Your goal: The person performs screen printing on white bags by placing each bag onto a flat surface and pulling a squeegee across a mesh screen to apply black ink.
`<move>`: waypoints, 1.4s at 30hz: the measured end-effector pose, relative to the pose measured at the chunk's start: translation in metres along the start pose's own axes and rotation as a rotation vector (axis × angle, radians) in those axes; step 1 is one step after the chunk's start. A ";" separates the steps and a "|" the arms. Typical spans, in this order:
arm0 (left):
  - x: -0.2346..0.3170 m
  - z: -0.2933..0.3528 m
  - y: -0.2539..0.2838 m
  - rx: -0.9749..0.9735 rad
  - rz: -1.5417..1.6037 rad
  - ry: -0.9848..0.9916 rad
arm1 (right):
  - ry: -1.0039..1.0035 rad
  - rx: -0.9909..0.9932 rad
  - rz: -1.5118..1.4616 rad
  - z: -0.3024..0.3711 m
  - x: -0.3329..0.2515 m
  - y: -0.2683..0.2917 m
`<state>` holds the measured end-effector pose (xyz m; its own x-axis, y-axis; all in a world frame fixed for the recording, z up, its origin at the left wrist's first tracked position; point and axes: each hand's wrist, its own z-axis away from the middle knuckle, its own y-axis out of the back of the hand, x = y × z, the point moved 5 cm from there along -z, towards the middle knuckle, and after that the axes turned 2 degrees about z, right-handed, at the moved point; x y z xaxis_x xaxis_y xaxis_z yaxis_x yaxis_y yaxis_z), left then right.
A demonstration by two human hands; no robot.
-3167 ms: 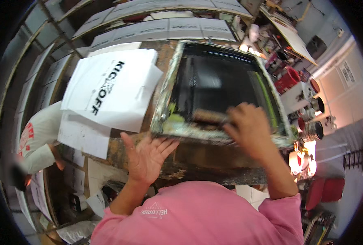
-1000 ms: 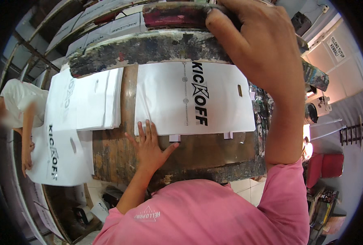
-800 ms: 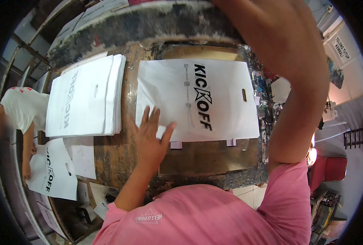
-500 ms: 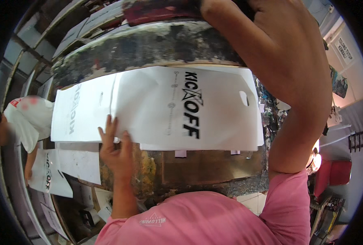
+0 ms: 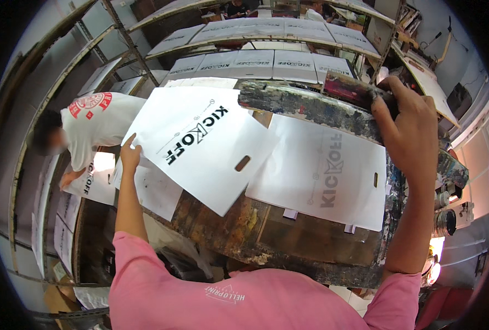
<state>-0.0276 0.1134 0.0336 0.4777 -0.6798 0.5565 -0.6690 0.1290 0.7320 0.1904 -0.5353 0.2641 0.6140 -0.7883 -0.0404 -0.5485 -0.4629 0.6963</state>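
Note:
My left hand (image 5: 130, 155) pinches the left edge of a white printed plastic bag (image 5: 200, 144) with black lettering and a slot handle, holding it lifted and tilted over the left side of the paint-stained work table (image 5: 239, 242). My right hand (image 5: 407, 129) grips the ink-caked frame of a raised printing screen (image 5: 310, 107) at its upper right. Beneath the screen lies another white bag (image 5: 324, 170) flat on the table, its print faint and grey.
A person in a white shirt (image 5: 93, 124) bends over bags at the left. Racks (image 5: 255, 38) at the back hold rows of printed white bags. Cans and pots (image 5: 445, 220) stand at the right edge. More bags (image 5: 151, 190) lie left of the table.
The screen has been lifted higher. My left hand has pulled the printed bag off the table toward the left and raised it, uncovering another bag beneath.

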 end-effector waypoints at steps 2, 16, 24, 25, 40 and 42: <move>0.037 0.010 -0.015 0.098 0.017 -0.128 | 0.001 0.025 -0.002 0.005 -0.005 -0.001; 0.235 0.368 -0.146 -0.950 1.541 0.997 | -0.001 -0.718 -0.309 0.263 -0.030 -0.121; 0.217 0.374 -0.163 -0.918 1.330 1.072 | 0.067 -0.591 -0.206 0.238 -0.004 -0.203; 0.220 0.372 -0.162 -0.911 1.309 1.077 | 0.066 -0.567 -0.188 0.221 0.009 -0.220; 0.221 0.368 -0.149 -0.829 1.342 0.887 | 0.194 -0.396 -0.202 0.025 0.151 -0.400; 0.220 0.367 -0.149 -0.804 1.335 0.881 | 0.177 -0.452 -0.112 0.036 0.141 -0.397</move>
<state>-0.0320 -0.3200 -0.0971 0.2123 0.6811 0.7007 -0.5329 0.6818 -0.5012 0.4739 -0.4771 -0.0435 0.7632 -0.6450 -0.0379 -0.1966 -0.2877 0.9373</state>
